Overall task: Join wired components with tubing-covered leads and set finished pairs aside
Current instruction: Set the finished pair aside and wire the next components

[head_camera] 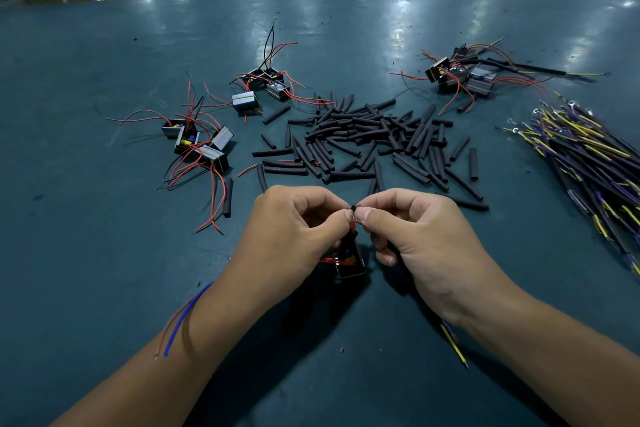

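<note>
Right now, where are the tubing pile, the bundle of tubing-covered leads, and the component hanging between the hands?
tubing pile (374, 139): head view, middle of the heap.
bundle of tubing-covered leads (585, 156): head view, mid-bundle.
component (349, 262): head view, its body below the fingers.

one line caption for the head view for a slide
Both hands, left hand and right hand, pinch wire ends together above a small component, near loose black tubing.
</note>
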